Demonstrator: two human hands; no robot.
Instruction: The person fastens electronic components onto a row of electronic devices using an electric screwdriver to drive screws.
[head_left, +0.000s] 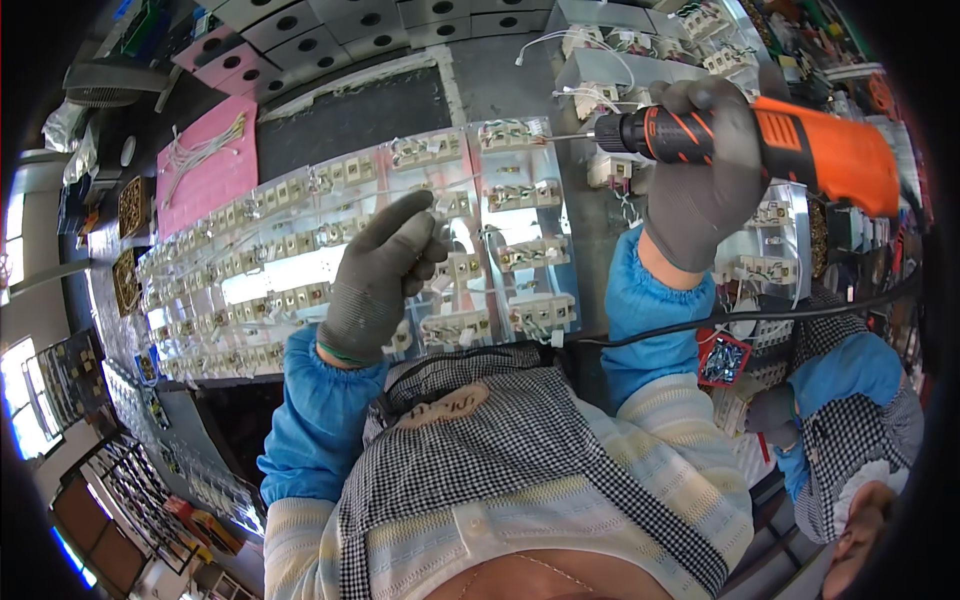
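Observation:
My gloved right hand (705, 175) grips an orange and black cordless drill (845, 155). Its long thin bit points left, and the tip is at or close to a cream terminal block (508, 134) at the far end of a shiny metal panel (487, 222). Over the neighbouring panels, my gloved left hand (378, 280) is closed, thumb and fingers drawn together. Whatever it may be holding is hidden. Several more cream blocks with green and white wires, such as one block (535, 254), sit in rows on the panels.
A pink sheet (205, 170) bearing white wires lies at the far left. Grey boxes with round holes (340, 30) line the back. A black cable (760, 316) crosses my right forearm. Beside a red tray of screws (722, 360), a co-worker (850, 410) sits at the right.

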